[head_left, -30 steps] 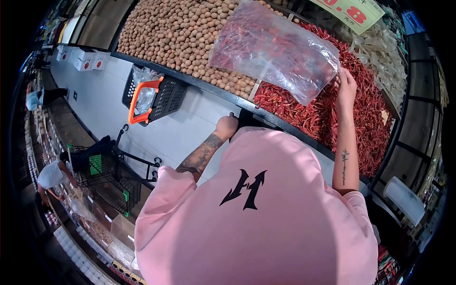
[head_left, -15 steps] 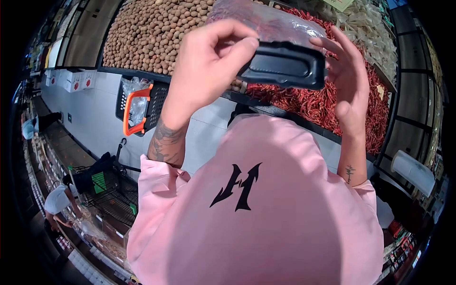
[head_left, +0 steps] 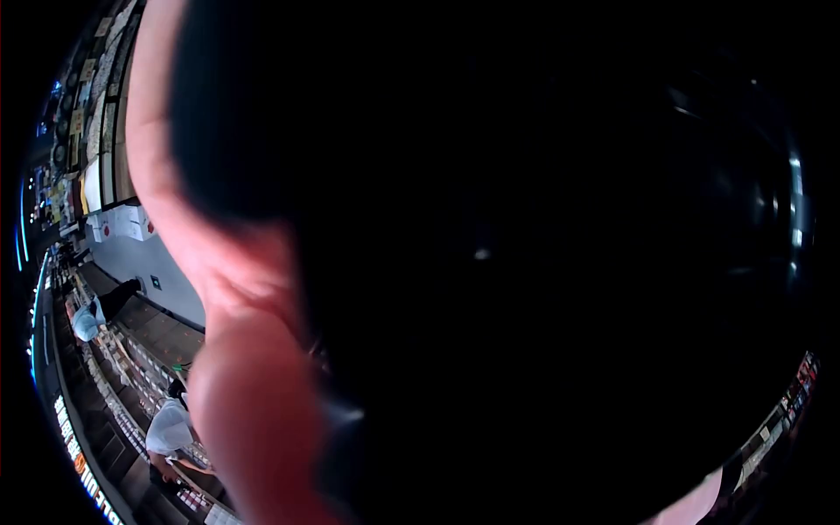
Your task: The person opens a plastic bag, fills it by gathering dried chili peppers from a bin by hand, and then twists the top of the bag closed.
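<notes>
My left hand point(head_left: 223, 267) is very close to the camera and blurred, down the left side of the head view. Its thumb and fingers close round the edge of a black plastic tray point(head_left: 525, 350). The tray is so near that its dark surface blocks most of the view, with a few small glints on it. No part of my right hand shows. A bit of pink sleeve or shirt point(head_left: 696, 503) appears at the bottom right.
At the left are white boxes point(head_left: 131, 222) on the grey floor. Two people are visible, one in light blue point(head_left: 87, 320) and one in a white top point(head_left: 170, 427), beside long rows of shelves point(head_left: 127, 376). More shelving point(head_left: 774, 429) shows at the lower right.
The black tray has come up from above the dried chillies to right before the camera in my left hand. The bins, the basket and my right hand have gone from sight.
</notes>
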`<action>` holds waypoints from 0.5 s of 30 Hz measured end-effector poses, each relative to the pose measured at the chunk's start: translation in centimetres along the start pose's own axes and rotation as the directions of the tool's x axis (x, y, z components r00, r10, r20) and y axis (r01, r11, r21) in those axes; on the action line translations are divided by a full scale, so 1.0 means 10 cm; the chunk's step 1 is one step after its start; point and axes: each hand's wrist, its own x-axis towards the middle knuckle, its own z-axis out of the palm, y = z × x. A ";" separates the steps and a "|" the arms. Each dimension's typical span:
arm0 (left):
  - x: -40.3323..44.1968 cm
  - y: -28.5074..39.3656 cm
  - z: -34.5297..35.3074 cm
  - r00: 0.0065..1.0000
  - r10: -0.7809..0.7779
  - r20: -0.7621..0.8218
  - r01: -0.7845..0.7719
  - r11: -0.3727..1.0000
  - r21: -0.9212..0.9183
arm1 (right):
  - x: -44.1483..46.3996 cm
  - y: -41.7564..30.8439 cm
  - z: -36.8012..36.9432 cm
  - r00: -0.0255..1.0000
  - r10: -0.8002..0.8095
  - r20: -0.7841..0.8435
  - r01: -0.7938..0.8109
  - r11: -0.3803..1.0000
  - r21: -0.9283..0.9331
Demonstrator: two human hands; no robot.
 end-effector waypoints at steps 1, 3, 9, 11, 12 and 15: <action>0.02 0.00 0.00 1.000 0.006 -0.008 -0.006 1.000 0.017 | -0.02 0.04 0.00 1.000 0.023 0.006 -0.023 1.000 -0.006; 0.03 -0.03 0.02 1.000 0.006 -0.026 -0.005 0.999 0.034 | -0.08 0.17 0.02 0.996 0.089 0.023 -0.088 0.996 -0.032; 0.04 -0.09 0.10 0.997 -0.020 -0.077 0.025 0.997 0.070 | -0.39 0.83 0.15 0.928 0.337 0.156 -0.318 0.938 -0.135; 0.02 -0.15 0.11 0.995 -0.019 -0.100 0.027 0.996 0.082 | -0.52 1.02 0.20 0.895 0.393 0.209 -0.367 0.918 -0.153; 0.02 -0.17 0.12 0.994 -0.020 -0.111 0.030 0.996 0.081 | -0.58 1.09 0.23 0.881 0.412 0.233 -0.383 0.910 -0.160; 0.03 -0.26 0.14 0.989 -0.028 -0.145 0.041 0.995 0.089 | -0.71 1.24 0.30 0.841 0.452 0.297 -0.420 0.892 -0.167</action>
